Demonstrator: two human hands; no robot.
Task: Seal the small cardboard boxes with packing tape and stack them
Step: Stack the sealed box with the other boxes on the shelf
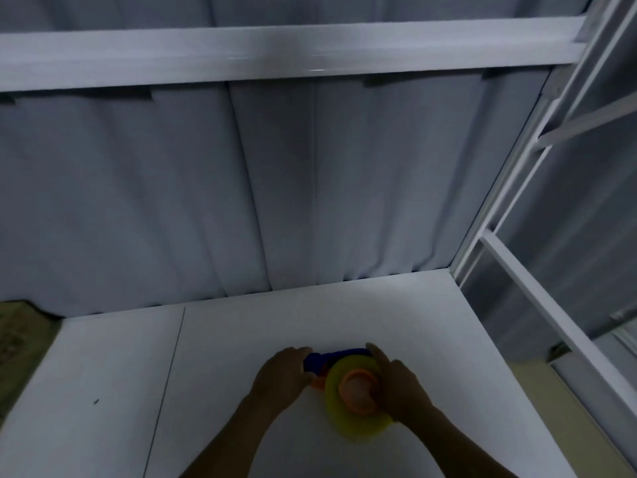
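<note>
A tape dispenser (348, 391) lies on the white table (241, 339), near its front edge. It has a blue body, an orange hub and a yellowish roll of packing tape. My left hand (282, 377) curls around the blue end on the left. My right hand (396, 384) grips the roll from the right, fingers over its top edge. No cardboard box is in view.
A grey curtain (241, 184) hangs behind the table under a white rail (275, 53). A white metal frame (517, 219) runs down the right side. A patterned surface (20, 336) shows at the far left, beyond the table's edge.
</note>
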